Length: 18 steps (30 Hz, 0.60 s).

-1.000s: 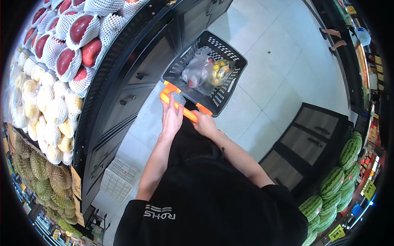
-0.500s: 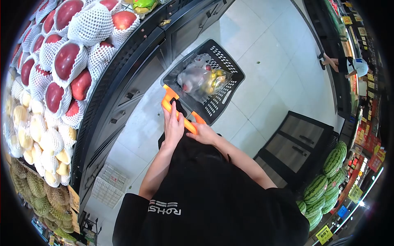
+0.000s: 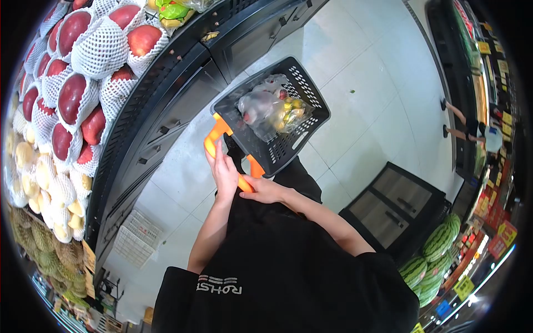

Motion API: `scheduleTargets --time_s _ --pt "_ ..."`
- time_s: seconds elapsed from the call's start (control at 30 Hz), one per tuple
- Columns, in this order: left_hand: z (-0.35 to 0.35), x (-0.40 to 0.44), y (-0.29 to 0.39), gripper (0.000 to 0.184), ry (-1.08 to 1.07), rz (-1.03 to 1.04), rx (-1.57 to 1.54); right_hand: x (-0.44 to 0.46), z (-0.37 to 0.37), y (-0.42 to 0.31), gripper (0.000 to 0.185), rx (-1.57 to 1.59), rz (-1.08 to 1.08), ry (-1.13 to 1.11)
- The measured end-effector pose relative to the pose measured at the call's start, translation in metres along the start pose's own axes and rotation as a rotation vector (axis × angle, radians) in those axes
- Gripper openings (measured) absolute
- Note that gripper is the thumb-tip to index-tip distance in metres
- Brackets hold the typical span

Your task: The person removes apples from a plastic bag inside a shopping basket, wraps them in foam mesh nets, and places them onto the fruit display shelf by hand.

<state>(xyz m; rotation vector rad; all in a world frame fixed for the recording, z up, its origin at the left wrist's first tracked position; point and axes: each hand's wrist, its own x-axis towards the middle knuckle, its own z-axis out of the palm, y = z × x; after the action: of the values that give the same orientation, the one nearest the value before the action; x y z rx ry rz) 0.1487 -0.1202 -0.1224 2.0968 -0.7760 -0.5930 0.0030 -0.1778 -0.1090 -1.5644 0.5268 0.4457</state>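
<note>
A dark grey shopping basket (image 3: 319, 114) with perforated sides is in front of my body, tilted. Inside it lie clear plastic bags, one holding yellow fruit (image 3: 293, 114) and another with reddish fruit (image 3: 256, 108). The orange handle (image 3: 214, 137) extends from the basket's near side toward me. My left hand (image 3: 225, 173) rests on the handle's middle part, fingers pointing forward and close together. Wrapped round the handle's right end is my right hand (image 3: 264, 189). The handle's underside is hidden by both hands.
Red fruit in white foam nets (image 3: 72, 97), pale yellow fruit (image 3: 44, 177) and durians (image 3: 47, 250) fill the left stand. White crates (image 3: 137, 237) stand on the floor. At right are a dark cabinet (image 3: 397, 205), watermelons (image 3: 441, 238) and another person (image 3: 472, 130) farther off.
The basket's handle and both my hands have shifted slightly down and left in view. The fruit stand and right-hand cabinet have moved in view too. Both hands stay on the handle.
</note>
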Motion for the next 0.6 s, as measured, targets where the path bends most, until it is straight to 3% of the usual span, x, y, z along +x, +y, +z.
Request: scheduleTargets --time_s 0.1,0.23,0.3,0.57,0.6 --pt "0.013 0.001 0.001 0.042 0.129 -0.068 0.015 -0.012 -0.029 0.006 0.056 0.049 -0.026 -0.202" --pt "0.032 -0.004 0.002 0.04 0.339 -0.128 0.265 -0.026 -0.052 0.055 0.045 0.033 -0.133 -0.096" --pt "0.036 -0.006 -0.002 0.039 0.403 -0.049 0.382 -0.032 -0.071 0.079 0.04 0.062 -0.029 -0.032" --pt "0.039 -0.003 0.016 0.039 0.357 -0.181 0.469 -0.022 -0.133 0.191 0.033 0.008 0.221 0.117" --pt "0.041 -0.007 0.017 0.04 0.383 -0.155 0.607 -0.019 -0.138 0.203 0.032 -0.005 0.24 0.132"
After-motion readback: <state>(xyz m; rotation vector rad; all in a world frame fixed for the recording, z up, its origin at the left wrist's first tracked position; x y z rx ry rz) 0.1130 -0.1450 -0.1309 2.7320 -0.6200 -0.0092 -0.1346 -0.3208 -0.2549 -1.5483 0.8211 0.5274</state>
